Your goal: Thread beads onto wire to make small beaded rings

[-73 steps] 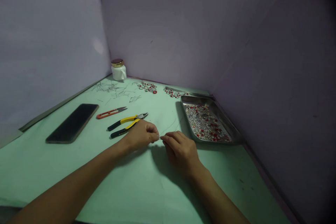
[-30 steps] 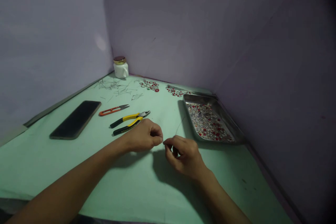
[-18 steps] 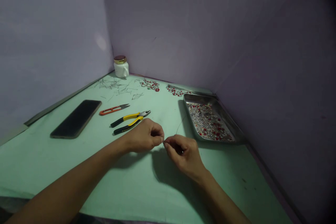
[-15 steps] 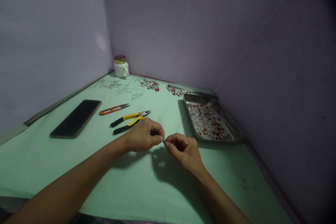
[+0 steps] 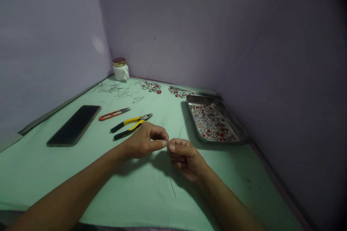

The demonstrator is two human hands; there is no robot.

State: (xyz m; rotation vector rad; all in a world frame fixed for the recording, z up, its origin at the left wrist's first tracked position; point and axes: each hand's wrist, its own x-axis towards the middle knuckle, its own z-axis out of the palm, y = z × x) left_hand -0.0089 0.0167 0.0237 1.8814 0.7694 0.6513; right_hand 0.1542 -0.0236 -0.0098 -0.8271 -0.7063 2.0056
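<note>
Head view: the left hand (image 5: 143, 143) and right hand (image 5: 184, 156) meet fingertip to fingertip above the green table cover (image 5: 130, 184). Thumb and forefinger of each hand pinch a thin wire (image 5: 171, 184); its free end trails down from the fingertips toward the camera. Yellow-handled pliers (image 5: 130, 127) lie just beyond the left knuckles. A steel tray of beads (image 5: 230, 122) sits beyond the right fingers.

Thin metal wire, matt green table cover

The wire (image 5: 171, 184) looks like fine dull metal; the tray (image 5: 238, 130) is shiny steel — the pliers (image 5: 130, 127) have glossy yellow-and-black plastic grips, the phone (image 5: 73, 125) a smooth glassy black face, the table cover (image 5: 135, 195) smooth and matt.
</note>
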